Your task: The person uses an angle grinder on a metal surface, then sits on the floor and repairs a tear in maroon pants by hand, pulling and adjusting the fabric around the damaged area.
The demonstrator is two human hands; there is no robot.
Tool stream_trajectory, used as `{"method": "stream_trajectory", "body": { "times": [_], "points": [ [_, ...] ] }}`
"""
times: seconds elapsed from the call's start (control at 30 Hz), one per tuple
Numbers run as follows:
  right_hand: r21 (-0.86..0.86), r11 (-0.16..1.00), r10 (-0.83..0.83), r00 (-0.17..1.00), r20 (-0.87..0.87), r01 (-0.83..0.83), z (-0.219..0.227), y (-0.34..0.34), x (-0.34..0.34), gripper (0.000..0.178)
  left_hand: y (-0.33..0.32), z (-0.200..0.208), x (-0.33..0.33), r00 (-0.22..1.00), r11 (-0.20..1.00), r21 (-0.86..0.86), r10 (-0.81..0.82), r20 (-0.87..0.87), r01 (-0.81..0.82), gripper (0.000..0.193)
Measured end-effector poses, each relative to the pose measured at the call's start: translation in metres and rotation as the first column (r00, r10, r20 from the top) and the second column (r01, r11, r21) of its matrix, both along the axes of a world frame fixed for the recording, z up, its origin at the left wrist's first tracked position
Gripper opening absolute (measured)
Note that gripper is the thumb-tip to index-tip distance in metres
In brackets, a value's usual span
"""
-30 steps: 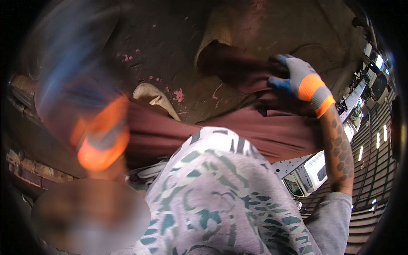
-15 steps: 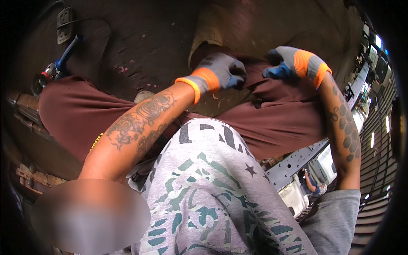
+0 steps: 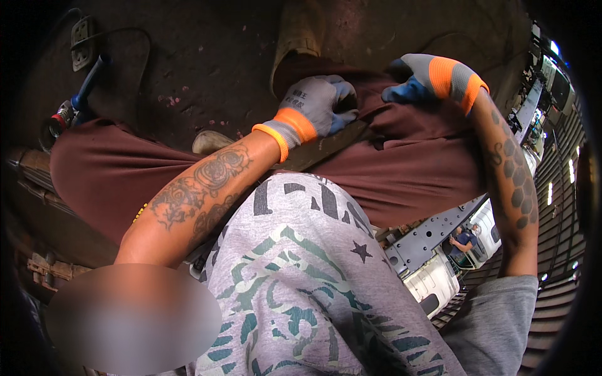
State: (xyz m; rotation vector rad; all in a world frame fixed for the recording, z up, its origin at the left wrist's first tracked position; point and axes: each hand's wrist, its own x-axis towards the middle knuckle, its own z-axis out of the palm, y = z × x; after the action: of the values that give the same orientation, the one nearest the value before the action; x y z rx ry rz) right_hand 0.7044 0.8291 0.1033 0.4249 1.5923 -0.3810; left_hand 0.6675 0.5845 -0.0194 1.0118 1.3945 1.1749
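Observation:
Both my hands wear grey gloves with blue palms and orange-banded cuffs. My left hand (image 3: pixel 321 105) is closed, its fingertips pinching the maroon trouser leg (image 3: pixel 376 116) over my bent right shin. Across from it my right hand (image 3: pixel 411 78) curls closed at the far side of the same cloth, part of its fingers hidden. Folds run through the fabric between the two hands. Just beyond the trouser hem shows a tan boot (image 3: pixel 298 42); the tip of another shoe (image 3: pixel 212 143) appears beside my left forearm.
At the left lies a power tool with a blue handle (image 3: pixel 93 81), next to my left knee. A socket strip (image 3: pixel 82 44) with a dark cable rests on the dark floor (image 3: pixel 207 56). To the right are a perforated metal beam (image 3: pixel 433 235) and a person (image 3: pixel 463 241) farther off.
My left hand has turned so that more of its back shows, and it has shifted slightly left. My right hand has moved slightly up and left in the view, still at the cloth.

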Motion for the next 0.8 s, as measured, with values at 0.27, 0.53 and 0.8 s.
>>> {"method": "stream_trajectory", "body": {
  "times": [0.27, 0.53, 0.8],
  "points": [
    [0.024, 0.999, 0.035, 0.999, 0.007, -0.035, 0.003, -0.003, -0.007, 0.085, -0.001, -0.008, 0.008, 0.988, 0.988, 0.126, 0.105, -0.112, -0.091, 0.023],
    [0.045, 0.999, 0.025, 1.000, -0.004, -0.024, 0.002, -0.004, -0.004, 0.084, 0.002, 0.001, 0.010, 0.982, 0.987, 0.100, 0.135, -0.133, -0.123, 0.026],
    [0.076, 0.995, 0.068, 0.997, 0.036, -0.071, 0.003, -0.009, -0.006, 0.085, 0.011, 0.019, 0.005, 0.960, 0.994, 0.091, 0.082, -0.267, -0.060, 0.024]
  ]
}}
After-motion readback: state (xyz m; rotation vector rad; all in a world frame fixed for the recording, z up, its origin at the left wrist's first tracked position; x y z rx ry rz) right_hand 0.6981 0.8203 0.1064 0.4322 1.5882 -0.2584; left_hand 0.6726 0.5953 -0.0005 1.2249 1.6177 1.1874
